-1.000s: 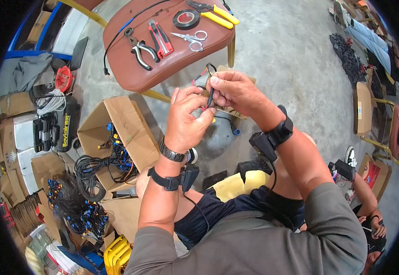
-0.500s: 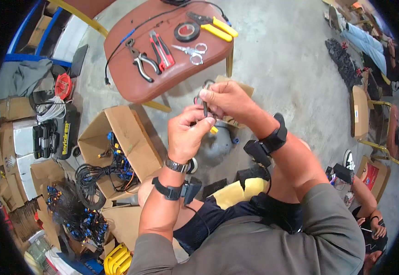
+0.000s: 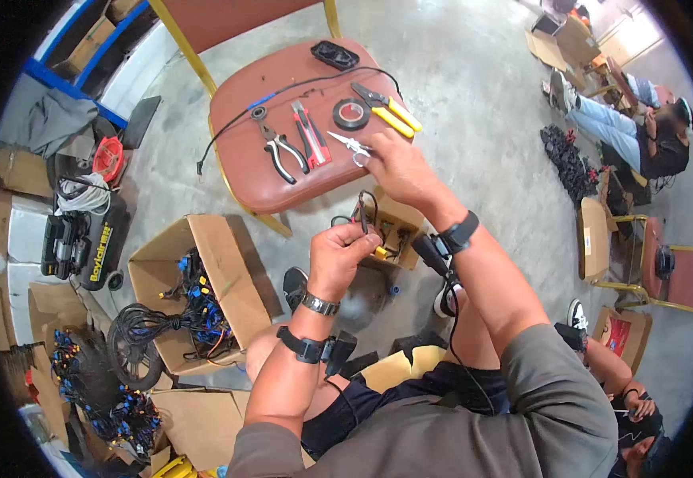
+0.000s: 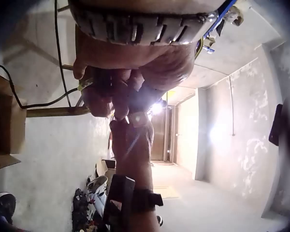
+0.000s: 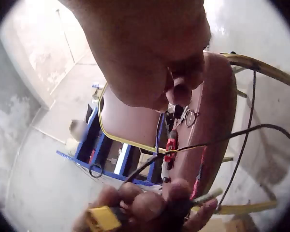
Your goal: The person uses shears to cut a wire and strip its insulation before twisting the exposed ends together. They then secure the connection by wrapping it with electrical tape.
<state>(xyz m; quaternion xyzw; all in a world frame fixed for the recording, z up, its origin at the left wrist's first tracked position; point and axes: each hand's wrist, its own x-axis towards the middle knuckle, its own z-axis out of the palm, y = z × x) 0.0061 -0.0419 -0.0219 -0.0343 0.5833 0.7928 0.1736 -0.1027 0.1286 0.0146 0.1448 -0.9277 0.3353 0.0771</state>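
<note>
My left hand (image 3: 337,259) pinches a thin black cable (image 3: 364,213), which loops up above the fingertips. A yellow connector (image 5: 104,218) pokes out beside the fingers in the right wrist view, and a red wire (image 5: 199,176) rises next to them. My right hand (image 3: 401,166) reaches over the front edge of the brown chair seat (image 3: 263,185). Its thumb and fingertips are right at the handles of the small silver scissors (image 3: 348,143). One scissor ring (image 5: 191,118) shows past the fingertips in the right wrist view.
On the seat lie pliers (image 3: 281,151), a red utility knife (image 3: 311,137), black tape (image 3: 351,114), yellow-handled strippers (image 3: 390,110) and a long black cable (image 3: 315,80). A cardboard box (image 3: 231,275) of wiring stands at left. A smaller box (image 3: 410,213) is below the hands.
My right hand has left the cable and moved up and forward to the scissors on the seat. The left hand keeps its pinch on the cable. The head view has shifted.
</note>
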